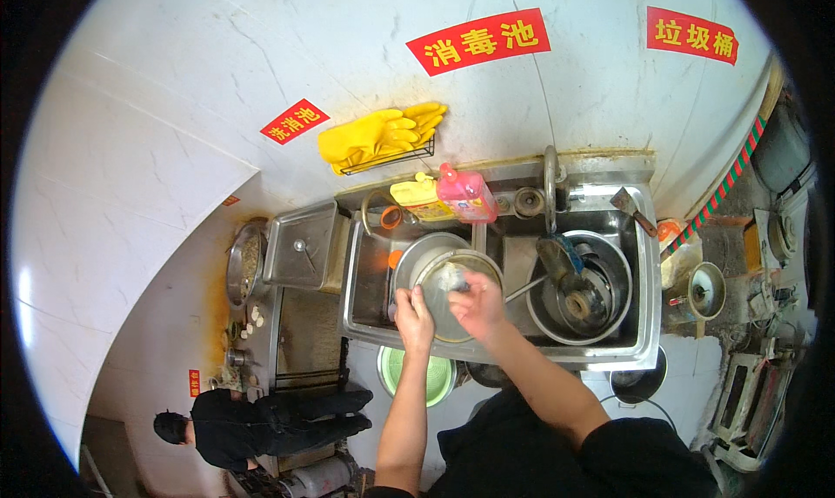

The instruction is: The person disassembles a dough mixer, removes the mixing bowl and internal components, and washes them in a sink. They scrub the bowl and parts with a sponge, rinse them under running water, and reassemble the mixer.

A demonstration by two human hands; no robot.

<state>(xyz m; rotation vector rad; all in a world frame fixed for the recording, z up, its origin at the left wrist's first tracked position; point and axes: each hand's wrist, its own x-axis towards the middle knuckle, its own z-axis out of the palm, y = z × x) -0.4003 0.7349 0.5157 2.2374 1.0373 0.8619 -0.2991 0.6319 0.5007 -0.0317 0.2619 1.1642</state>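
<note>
Over the left basin of a steel double sink, my left hand grips the near left rim of a round metal basin or lid, tilted towards me. My right hand holds a greyish scrubbing pad against its inner surface, where there is some whitish foam. Behind it, a larger steel bowl sits in the left basin. The right basin holds a big steel pot with dark pans and a ladle-like handle in it. A curved faucet stands between the basins.
Yellow and pink detergent bottles stand behind the sink, below yellow rubber gloves on a wire rack. A scraper lies on the right rim. A green basket is below the sink. A person in black stands at a counter on the left.
</note>
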